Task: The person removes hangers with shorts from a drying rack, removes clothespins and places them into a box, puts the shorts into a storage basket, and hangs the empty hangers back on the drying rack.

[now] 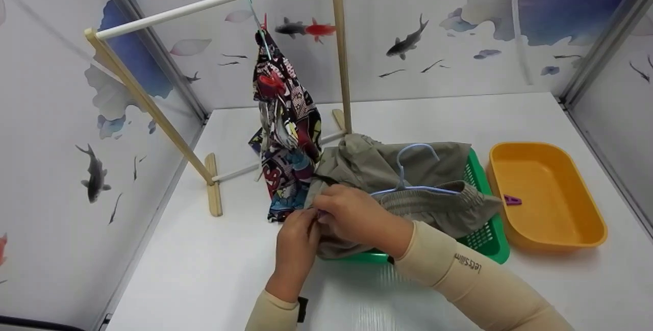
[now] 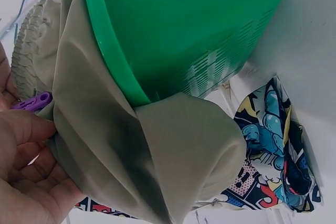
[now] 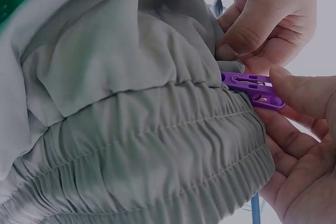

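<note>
Olive-grey elastic-waist pants (image 1: 433,213) lie across the green basket (image 1: 499,239), with a blue hanger (image 1: 401,174) at their waistband. My right hand (image 1: 359,216) pinches a purple clothespin (image 3: 252,88) between thumb and fingers, at the edge of the gathered waistband (image 3: 157,145). Beside it, my left hand (image 1: 296,244) pinches the pants' cloth, thumb against fingers. Both hands meet at the pants' left end, over the basket's near left corner. In the left wrist view, a fold of the pants hangs past the basket's rim, and the clothespin (image 2: 34,102) shows near my thumb.
A wooden rack with a white bar (image 1: 214,2) stands behind. From it hangs a comic-print garment (image 1: 288,132) on a light green hanger (image 1: 253,9), with a red clip near the top. At right sits an orange tub (image 1: 551,193) holding a purple clothespin (image 1: 512,200).
</note>
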{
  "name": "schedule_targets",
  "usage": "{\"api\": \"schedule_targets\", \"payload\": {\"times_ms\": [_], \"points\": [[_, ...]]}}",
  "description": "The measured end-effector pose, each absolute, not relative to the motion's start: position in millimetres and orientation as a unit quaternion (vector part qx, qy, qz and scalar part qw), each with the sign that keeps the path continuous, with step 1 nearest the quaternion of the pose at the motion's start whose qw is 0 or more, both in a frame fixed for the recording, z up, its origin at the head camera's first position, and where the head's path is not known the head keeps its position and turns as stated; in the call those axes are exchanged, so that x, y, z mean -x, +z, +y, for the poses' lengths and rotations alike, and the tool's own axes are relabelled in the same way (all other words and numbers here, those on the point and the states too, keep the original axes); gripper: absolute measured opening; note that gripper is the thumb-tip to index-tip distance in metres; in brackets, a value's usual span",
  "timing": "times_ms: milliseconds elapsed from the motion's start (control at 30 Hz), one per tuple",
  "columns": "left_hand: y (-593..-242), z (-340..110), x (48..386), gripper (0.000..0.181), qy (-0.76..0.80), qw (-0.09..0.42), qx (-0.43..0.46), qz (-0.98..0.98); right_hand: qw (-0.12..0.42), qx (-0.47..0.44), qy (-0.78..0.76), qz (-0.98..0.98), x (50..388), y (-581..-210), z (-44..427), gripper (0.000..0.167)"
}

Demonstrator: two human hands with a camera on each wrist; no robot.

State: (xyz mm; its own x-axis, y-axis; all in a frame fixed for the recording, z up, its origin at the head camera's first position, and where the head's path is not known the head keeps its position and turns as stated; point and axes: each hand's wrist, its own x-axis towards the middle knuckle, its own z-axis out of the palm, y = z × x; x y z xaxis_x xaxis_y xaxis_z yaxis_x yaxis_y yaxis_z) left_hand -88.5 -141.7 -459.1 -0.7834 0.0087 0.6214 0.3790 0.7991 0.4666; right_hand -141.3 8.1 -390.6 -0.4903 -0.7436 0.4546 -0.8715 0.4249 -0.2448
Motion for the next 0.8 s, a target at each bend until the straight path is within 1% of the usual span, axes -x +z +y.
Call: {"api": "schedule_targets", "payload": {"times_ms": [100, 367, 633, 800], "points": [[-459.8, -141.8, 88.4, 0.014, -0.301, 0.317, 0.111, -0.892, 0.144, -0.486, 0.233, -0.830, 141.2, -391.3, 8.2, 0.021], [-459.7, -140.7, 88.4, 0.017, -0.315, 0.300, 0.098, -0.895, 0.154, -0.487, 0.234, -0.827, 139.8, -390.3, 9.1, 0.019], [-462.0, -141.6, 88.8, 0.017, -0.312, 0.316, 0.111, -0.889, 0.172, -0.488, 0.227, -0.825, 137.6, -389.3, 9.1, 0.019], [-462.3, -141.7, 88.1, 0.014, -0.317, 0.302, 0.107, -0.893, 0.189, -0.487, 0.223, -0.823, 135.9, -386.6, 9.2, 0.019]]}}
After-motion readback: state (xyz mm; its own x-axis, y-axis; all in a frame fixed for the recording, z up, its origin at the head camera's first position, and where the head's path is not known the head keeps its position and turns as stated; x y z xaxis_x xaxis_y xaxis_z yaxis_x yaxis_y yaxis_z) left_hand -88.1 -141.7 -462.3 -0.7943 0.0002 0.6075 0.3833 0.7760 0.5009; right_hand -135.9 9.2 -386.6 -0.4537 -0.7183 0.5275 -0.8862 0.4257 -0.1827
